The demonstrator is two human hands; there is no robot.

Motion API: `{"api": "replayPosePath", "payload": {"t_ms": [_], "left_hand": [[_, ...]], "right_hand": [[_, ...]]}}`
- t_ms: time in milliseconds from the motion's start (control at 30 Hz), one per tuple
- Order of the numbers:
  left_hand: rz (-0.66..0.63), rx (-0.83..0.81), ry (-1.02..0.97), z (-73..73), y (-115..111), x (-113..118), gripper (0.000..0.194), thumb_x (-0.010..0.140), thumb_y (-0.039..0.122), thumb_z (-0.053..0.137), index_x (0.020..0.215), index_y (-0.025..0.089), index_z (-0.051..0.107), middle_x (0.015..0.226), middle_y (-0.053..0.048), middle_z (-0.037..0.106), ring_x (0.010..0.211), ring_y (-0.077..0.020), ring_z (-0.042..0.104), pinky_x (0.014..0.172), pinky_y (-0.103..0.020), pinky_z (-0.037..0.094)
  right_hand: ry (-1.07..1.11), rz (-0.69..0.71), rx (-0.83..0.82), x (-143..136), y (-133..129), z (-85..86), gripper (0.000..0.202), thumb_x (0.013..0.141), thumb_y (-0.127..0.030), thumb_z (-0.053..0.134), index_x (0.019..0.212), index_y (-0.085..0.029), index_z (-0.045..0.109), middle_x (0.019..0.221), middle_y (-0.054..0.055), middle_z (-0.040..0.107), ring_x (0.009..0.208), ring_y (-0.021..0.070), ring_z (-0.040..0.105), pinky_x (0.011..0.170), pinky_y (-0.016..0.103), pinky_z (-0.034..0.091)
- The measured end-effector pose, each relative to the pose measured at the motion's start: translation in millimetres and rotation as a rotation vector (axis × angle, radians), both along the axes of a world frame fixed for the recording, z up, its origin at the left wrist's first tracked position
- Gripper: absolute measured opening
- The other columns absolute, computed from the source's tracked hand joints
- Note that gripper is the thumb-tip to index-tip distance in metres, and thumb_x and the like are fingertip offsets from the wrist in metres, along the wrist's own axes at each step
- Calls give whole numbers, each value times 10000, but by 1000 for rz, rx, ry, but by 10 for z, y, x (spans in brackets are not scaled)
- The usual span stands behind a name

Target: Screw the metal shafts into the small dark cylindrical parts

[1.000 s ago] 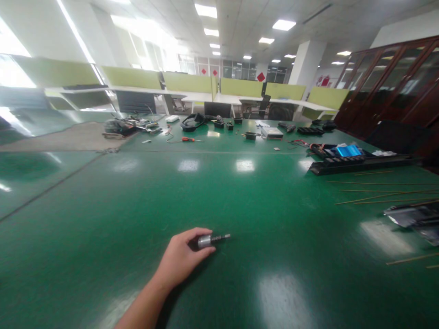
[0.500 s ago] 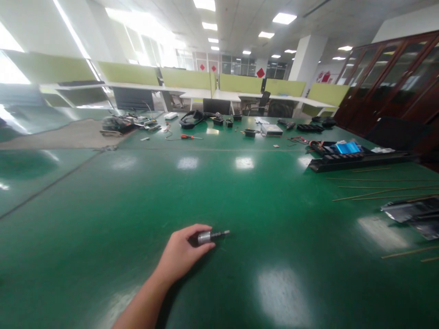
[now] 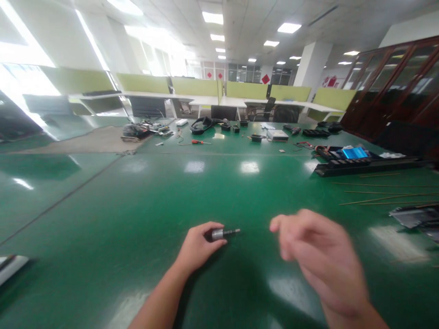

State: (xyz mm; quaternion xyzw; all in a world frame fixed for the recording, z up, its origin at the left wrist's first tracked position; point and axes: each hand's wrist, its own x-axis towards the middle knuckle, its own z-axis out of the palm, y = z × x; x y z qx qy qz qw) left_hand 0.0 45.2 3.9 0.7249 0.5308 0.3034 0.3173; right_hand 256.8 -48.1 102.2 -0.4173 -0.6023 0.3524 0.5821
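Observation:
My left hand (image 3: pixel 197 246) rests on the green table (image 3: pixel 137 205) and grips a small silver cylindrical motor (image 3: pixel 219 234) whose thin dark shaft points right. My right hand (image 3: pixel 318 256) hovers above the table to the right of the motor, blurred, fingers loosely curled toward it and holding nothing. A gap of bare table separates its fingertips from the shaft tip.
Thin wooden sticks (image 3: pixel 377 198) and a dark flat object (image 3: pixel 414 217) lie at the right. A long black tray with a blue item (image 3: pixel 353 160) sits further back. Tools, a red screwdriver (image 3: pixel 197 142) and cables clutter the far end. A pale object (image 3: pixel 10 267) lies at the left edge.
My right hand has come into view from the lower right, toward the motor. The view has shifted slightly; my left hand still holds the motor in place.

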Motion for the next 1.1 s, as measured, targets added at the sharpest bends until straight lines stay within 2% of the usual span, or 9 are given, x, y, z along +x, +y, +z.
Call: {"api": "replayPosePath", "payload": {"t_ms": [67,167,233,333,533,700,1100], "left_hand": [[-12,0,-4,11,-2,3,306,722,302,765,1019,226,760,1015,-53,759,949,-257,696,891,-350,537],[-21,0,-19,25,-7,7,309,722,317,774,1015,220,760,1014,-56,759,948,-257,693,894,-345,531],[-20,-4,-30,21,-13,8,315,728,341,776,1016,215,760,993,-55,762,902,-251,698,850,-333,541],[-11,-16,-45,-5,-22,5,327,735,361,775,1024,210,759,960,-49,766,823,-238,702,764,-312,547],[11,-31,-62,-56,-17,-9,312,719,293,775,1021,217,760,993,-41,765,901,-237,701,814,-305,529],[8,-46,-65,-57,-17,-4,306,720,235,760,1026,231,753,975,-17,762,866,-212,693,784,-284,513],[-58,-44,-53,-46,-30,10,249,760,281,765,1008,266,745,974,10,752,894,-202,677,794,-272,481]], "right_hand": [[-94,5,-86,-217,319,-239,59,819,-230,640,863,-201,667,739,9,587,631,149,527,585,272,441],[-268,-76,-134,-436,694,-721,285,732,-133,644,1006,-202,684,802,-7,563,593,118,451,546,242,389],[-300,-13,-123,-491,798,-984,400,706,-93,632,1086,-216,662,873,-4,582,608,117,468,586,249,425],[-327,78,-96,-498,815,-1194,511,687,-65,649,1170,-230,628,1009,23,598,769,152,561,721,277,483],[-414,66,-170,-522,804,-1226,369,709,-107,697,1056,-231,673,909,8,613,720,157,574,666,270,458],[-436,58,-194,-547,803,-1200,301,730,-122,695,1008,-239,694,875,-5,623,713,154,589,675,264,454],[-457,71,-226,-562,773,-1154,149,773,-173,702,902,-245,727,795,-19,633,669,147,582,605,247,407]]}}
